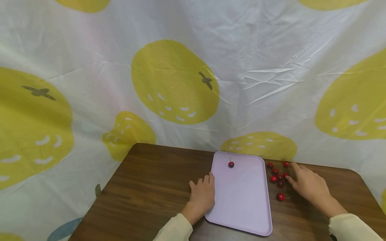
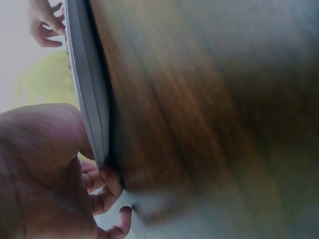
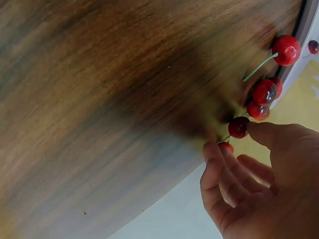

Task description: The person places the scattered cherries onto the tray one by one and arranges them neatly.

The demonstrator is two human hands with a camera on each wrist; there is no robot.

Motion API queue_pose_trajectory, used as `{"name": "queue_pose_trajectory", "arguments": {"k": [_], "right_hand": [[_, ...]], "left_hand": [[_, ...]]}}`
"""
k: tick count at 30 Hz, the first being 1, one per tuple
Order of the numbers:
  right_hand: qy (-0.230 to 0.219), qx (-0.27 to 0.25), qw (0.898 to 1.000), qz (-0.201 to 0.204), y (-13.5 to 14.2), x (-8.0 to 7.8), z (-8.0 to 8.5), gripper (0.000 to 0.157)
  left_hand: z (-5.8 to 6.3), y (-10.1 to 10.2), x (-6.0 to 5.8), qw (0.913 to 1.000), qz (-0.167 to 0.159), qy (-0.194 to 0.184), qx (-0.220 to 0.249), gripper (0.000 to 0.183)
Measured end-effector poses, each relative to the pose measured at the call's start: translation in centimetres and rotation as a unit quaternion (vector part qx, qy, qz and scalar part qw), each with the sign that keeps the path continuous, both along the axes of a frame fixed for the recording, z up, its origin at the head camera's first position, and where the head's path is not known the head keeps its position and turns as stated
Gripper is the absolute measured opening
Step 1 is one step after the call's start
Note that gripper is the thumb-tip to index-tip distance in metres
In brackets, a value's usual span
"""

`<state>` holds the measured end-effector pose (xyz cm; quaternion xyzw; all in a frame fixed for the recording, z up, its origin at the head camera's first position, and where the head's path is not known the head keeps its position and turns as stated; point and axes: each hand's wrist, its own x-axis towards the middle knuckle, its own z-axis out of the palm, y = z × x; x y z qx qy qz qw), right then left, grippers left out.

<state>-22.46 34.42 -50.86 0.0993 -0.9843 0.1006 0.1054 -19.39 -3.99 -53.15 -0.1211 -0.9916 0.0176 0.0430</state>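
Note:
A lilac tray (image 1: 241, 197) lies on the wooden table, one red cherry (image 1: 231, 164) with a stem near its far left corner. At the tray's left rim is my left hand (image 1: 202, 192); in the left wrist view its fingers (image 2: 110, 183) curl at the rim, the thumb hidden behind the tray. My right hand (image 1: 309, 184) reaches into a loose group of cherries (image 1: 273, 179) right of the tray. Its thumb tip is right at a dark cherry (image 3: 238, 127), and the spread fingers (image 3: 213, 154) are close to a stem and another red cherry (image 3: 227, 147).
A single stemmed cherry (image 1: 280, 197) lies nearer me, apart from the group and close to the tray's right rim. Behind the table (image 1: 150, 174) hangs a white curtain (image 1: 259, 80) printed with yellow fruit, along the table's far edge.

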Motion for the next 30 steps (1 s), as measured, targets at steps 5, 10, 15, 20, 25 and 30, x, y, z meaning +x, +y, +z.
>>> {"name": "queue_pose_trajectory", "arguments": {"k": [5,10,15,20,25,30], "right_hand": [[-0.016,0.004,1.0,0.01,0.03,-0.06,-0.07,0.039],[-0.022,0.004,1.0,0.004,-0.2,-0.09,-0.19,0.042],[-0.01,0.005,1.0,0.012,-0.46,-0.22,-0.26,0.035],[-0.006,0.005,1.0,0.014,-0.59,-0.25,-0.21,0.02],[0.001,-0.003,1.0,0.016,-0.68,-0.18,-0.36,0.018],[0.01,-0.004,1.0,0.018,-0.7,-0.32,-0.32,0.017]], "left_hand": [[0.13,-0.01,0.32,1.0,-0.001,0.009,-0.003,0.075],[0.1,-0.06,0.42,0.9999,-0.003,0.015,-0.003,0.077],[-0.11,-0.15,0.29,0.9999,-0.006,0.016,0.001,0.081],[-0.13,-0.19,0.17,0.9999,-0.005,0.0,0.012,0.079],[-0.02,-0.11,0.09,0.9997,-0.002,-0.016,0.018,0.078],[0.19,-0.1,-0.02,0.9998,0.0,-0.014,0.014,0.077]]}}
